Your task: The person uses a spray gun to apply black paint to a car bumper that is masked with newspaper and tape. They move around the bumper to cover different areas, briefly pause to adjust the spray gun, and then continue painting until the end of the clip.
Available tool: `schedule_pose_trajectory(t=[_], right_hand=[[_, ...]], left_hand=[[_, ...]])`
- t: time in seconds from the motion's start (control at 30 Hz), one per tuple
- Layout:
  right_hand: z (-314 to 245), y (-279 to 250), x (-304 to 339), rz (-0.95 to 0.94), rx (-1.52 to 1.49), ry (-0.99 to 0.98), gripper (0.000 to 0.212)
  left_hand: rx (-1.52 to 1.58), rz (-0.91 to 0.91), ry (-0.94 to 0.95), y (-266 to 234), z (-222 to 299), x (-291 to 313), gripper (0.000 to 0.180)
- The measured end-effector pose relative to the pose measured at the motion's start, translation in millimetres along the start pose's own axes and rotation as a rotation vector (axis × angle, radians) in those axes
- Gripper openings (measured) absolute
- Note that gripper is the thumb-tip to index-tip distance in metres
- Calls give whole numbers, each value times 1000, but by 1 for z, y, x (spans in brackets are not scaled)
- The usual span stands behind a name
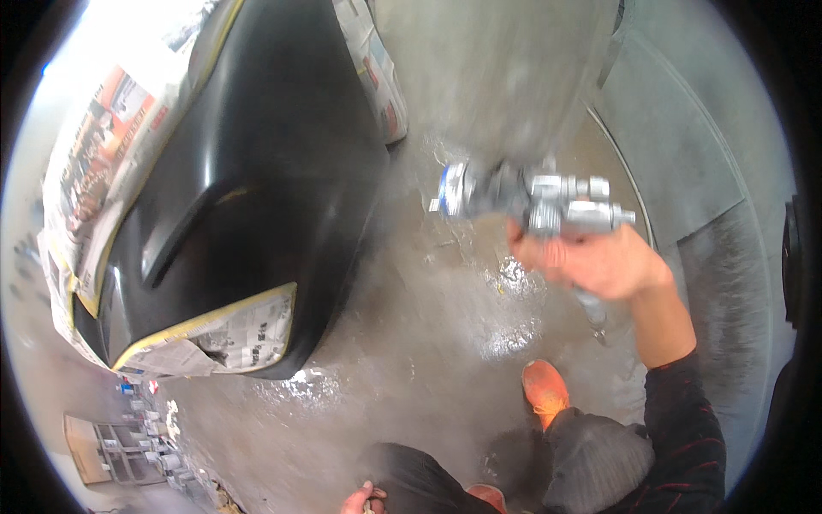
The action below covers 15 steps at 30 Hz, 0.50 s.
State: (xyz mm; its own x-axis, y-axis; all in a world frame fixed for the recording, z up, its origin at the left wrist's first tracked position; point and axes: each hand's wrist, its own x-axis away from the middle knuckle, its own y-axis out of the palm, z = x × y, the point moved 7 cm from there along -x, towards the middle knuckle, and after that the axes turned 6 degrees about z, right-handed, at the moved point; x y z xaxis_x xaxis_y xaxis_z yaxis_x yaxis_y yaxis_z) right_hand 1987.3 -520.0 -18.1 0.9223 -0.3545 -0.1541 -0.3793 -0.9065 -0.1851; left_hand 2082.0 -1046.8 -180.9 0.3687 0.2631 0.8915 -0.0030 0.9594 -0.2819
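Observation:
My right hand (604,261) is wrapped round the handle of a metal spray gun (552,201). The gun's nozzle end faces left, towards a large black car body panel (274,197), with a gap between them. Haze blurs the air near the nozzle. Masking newspaper (94,171) edged with yellow tape covers the panel's left side, and a taped newspaper patch (248,330) sits on its lower part. Low in the view, my left hand (364,499) shows only partly beside my leg. Its fingers are curled together round something small and pale.
Wet, shiny patches mark the grey floor (411,343) around my orange shoes (545,390). A thin pale hose or cable (621,154) runs along the floor by the grey wall (685,128) on the right. At lower left stands a shelf (120,450) with several cans nearby.

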Motion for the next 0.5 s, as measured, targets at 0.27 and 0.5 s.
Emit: schedule_pose_trajectory(t=[0.27, 0.5], right_hand=[[3, -38, -71, 114, 77, 154, 49], [115, -59, -74, 483, 97, 380, 49]], left_hand=[[-11, -66, -38, 16, 10, -9, 32], [11, -34, 21, 6, 5, -15, 35]])
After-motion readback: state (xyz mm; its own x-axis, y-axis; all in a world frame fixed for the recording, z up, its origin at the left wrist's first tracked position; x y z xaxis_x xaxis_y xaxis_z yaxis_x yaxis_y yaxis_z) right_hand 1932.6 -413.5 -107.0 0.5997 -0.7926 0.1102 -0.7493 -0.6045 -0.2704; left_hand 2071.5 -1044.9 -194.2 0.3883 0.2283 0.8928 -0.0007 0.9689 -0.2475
